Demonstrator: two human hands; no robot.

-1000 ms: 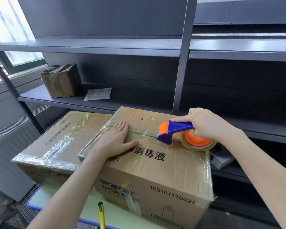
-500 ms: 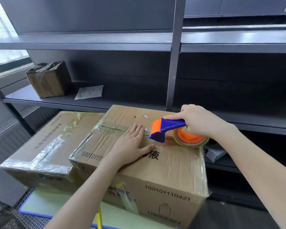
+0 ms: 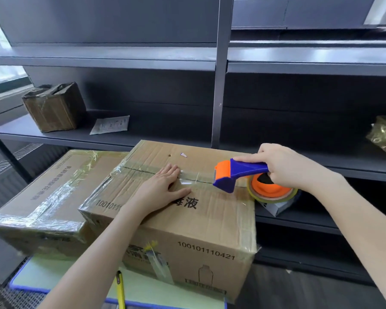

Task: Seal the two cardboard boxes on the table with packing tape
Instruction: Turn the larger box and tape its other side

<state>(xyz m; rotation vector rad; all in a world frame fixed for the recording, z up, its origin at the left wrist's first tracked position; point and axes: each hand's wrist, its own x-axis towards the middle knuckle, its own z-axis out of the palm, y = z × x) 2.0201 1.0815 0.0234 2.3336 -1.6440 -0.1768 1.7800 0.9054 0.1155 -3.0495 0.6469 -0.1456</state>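
Dark metal shelving [image 3: 218,85] stands behind the green-topped table [image 3: 54,275]. Right hand [image 3: 285,168] is clenched round the handle of the tape dispenser [image 3: 239,172], whose head sits on the top seam of the right box [image 3: 187,224], towards its right end. Left hand [image 3: 161,190] lies flat, fingers straight, pressing the tape strip [image 3: 194,177] at mid-seam. The left box [image 3: 54,192] beside it looks fully taped. Step: centre-seam run, nearly across. Next, probably: carry the tape over the right edge, cut it, smooth it down.

Blue-and-orange tape dispenser [image 3: 236,175], brown boxes [image 3: 187,215], seemingly yellow pen [image 3: 120,291].
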